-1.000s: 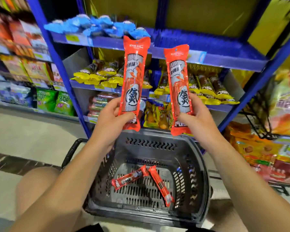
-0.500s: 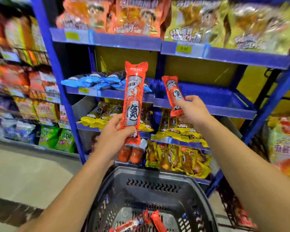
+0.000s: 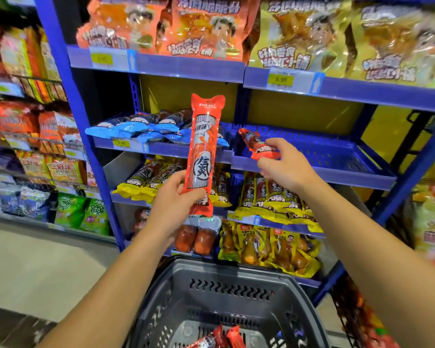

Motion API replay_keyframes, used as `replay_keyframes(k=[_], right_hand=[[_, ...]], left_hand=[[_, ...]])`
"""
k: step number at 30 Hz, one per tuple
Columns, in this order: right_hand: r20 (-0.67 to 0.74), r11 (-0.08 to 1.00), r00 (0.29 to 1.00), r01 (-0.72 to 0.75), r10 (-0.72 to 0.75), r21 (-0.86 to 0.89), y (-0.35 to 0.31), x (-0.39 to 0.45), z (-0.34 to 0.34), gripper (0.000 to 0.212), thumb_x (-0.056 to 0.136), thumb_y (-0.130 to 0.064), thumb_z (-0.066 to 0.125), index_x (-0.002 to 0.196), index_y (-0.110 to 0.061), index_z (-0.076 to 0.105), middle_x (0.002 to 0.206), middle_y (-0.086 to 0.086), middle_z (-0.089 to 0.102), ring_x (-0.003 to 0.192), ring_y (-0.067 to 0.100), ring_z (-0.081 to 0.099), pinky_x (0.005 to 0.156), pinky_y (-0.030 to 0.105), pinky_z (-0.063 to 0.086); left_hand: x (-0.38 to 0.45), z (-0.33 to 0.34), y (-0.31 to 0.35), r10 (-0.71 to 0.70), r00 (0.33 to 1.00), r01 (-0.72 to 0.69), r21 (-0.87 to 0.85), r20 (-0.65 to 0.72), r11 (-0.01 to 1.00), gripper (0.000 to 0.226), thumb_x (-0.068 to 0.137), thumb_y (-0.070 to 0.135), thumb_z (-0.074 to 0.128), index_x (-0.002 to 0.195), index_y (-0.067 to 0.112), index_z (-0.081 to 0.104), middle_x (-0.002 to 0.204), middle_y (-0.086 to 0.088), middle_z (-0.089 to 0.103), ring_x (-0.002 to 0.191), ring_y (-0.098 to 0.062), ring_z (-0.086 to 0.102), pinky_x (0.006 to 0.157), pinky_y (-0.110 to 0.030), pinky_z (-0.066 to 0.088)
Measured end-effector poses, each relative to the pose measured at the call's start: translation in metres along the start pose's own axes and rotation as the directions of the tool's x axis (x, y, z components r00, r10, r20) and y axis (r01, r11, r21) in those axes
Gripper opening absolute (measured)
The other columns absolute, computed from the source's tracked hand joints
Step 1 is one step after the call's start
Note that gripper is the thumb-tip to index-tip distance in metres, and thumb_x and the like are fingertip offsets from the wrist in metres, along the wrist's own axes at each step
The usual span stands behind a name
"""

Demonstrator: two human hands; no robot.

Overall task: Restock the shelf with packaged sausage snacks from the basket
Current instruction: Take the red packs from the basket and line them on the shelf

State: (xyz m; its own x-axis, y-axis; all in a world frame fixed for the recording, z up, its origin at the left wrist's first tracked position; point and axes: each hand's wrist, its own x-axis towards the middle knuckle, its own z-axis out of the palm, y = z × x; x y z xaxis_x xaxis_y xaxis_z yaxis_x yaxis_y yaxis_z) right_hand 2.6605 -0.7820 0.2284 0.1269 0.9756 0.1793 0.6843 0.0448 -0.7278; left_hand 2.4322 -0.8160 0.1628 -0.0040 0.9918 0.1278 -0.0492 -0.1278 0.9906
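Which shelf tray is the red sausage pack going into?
On the blue rack, find the second shelf down. Its right-hand tray is the one, where the right hand is laying a red pack. The tray beside it holds blue packs; this one holds nothing else.

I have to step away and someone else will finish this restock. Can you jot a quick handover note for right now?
Left hand grips one red sausage pack upright, in front of the shelves.
Right hand holds a second red pack by its near end, laying it into the blue shelf tray.
Basket below holds at least two more red packs.
Done: nothing fully shelved yet.
Left: release the right pack, shelve the left one, then empty the basket.
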Motion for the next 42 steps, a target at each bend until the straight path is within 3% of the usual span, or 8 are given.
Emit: replay_keyframes(k=[1,3,6,10,24,30,42], right_hand=[[0.014,0.981,0.997,0.075,-0.073,-0.179,0.002,-0.002,-0.001,0.067,0.081,-0.03,0.064,0.145,-0.024,0.042,0.136,0.005,0.051,0.117,0.027,0.058,0.1,0.04,0.047],[0.027,0.904,0.977,0.208,-0.213,-0.375,0.004,-0.004,-0.002,0.06,0.089,-0.024,0.061,0.146,-0.026,0.042,0.145,0.003,0.045,0.128,0.027,0.049,0.103,0.042,0.043],[-0.03,0.834,0.94,0.287,-0.34,-0.471,0.003,0.0,-0.003,0.043,0.097,-0.021,0.054,0.14,-0.025,0.052,0.141,0.004,0.053,0.125,0.03,0.051,0.096,0.045,0.045],[-0.057,0.767,0.925,0.275,-0.375,-0.579,0.0,0.006,0.002,0.036,0.1,-0.026,0.053,0.135,-0.023,0.057,0.135,0.005,0.059,0.122,0.032,0.049,0.094,0.046,0.046],[-0.085,0.838,0.926,0.29,-0.367,-0.463,0.014,0.028,0.021,0.041,0.098,-0.025,0.058,0.139,-0.021,0.054,0.138,0.007,0.055,0.119,0.032,0.057,0.093,0.045,0.049],[-0.081,0.811,0.916,0.304,-0.393,-0.5,0.01,0.027,0.02,0.041,0.098,-0.025,0.058,0.139,-0.02,0.054,0.136,0.006,0.056,0.115,0.03,0.058,0.088,0.041,0.048],[-0.08,0.826,0.905,0.343,-0.418,-0.447,0.007,0.022,0.019,0.043,0.094,-0.036,0.062,0.135,-0.023,0.056,0.132,0.004,0.057,0.118,0.027,0.054,0.089,0.04,0.047]], left_hand=[[0.001,0.0,0.0,-0.002,1.0,0.002,0.004,0.002,1.0,0.037,0.085,0.001,0.064,0.117,0.02,0.062,0.102,0.005,0.074,0.09,-0.011,0.071,0.071,-0.03,0.055],[0.002,0.0,-0.002,-0.002,1.0,0.002,0.016,0.0,1.0,0.037,0.085,0.002,0.064,0.117,0.02,0.063,0.102,0.006,0.074,0.091,-0.011,0.071,0.071,-0.03,0.056],[0.003,0.002,-0.002,0.001,1.0,-0.001,0.018,-0.003,1.0,0.035,0.086,0.001,0.064,0.116,0.018,0.063,0.102,0.003,0.074,0.092,-0.013,0.071,0.071,-0.031,0.058],[0.004,0.003,-0.002,-0.004,1.0,0.004,0.016,-0.001,1.0,0.035,0.086,0.002,0.064,0.116,0.019,0.063,0.102,0.004,0.074,0.09,-0.013,0.071,0.073,-0.034,0.059],[0.001,-0.002,0.002,-0.012,1.0,0.012,0.008,0.01,1.0,0.035,0.087,0.001,0.063,0.117,0.02,0.062,0.102,0.006,0.074,0.088,-0.009,0.071,0.066,-0.025,0.056],[0.0,-0.003,0.003,-0.019,1.0,0.019,0.006,0.007,1.0,0.037,0.087,0.001,0.063,0.118,0.021,0.061,0.105,0.003,0.073,0.091,-0.014,0.071,0.073,-0.035,0.059],[-0.008,-0.001,0.007,-0.012,1.0,0.012,0.013,0.005,1.0,0.035,0.087,0.002,0.064,0.113,0.025,0.062,0.102,0.004,0.074,0.09,-0.012,0.071,0.071,-0.03,0.058]])
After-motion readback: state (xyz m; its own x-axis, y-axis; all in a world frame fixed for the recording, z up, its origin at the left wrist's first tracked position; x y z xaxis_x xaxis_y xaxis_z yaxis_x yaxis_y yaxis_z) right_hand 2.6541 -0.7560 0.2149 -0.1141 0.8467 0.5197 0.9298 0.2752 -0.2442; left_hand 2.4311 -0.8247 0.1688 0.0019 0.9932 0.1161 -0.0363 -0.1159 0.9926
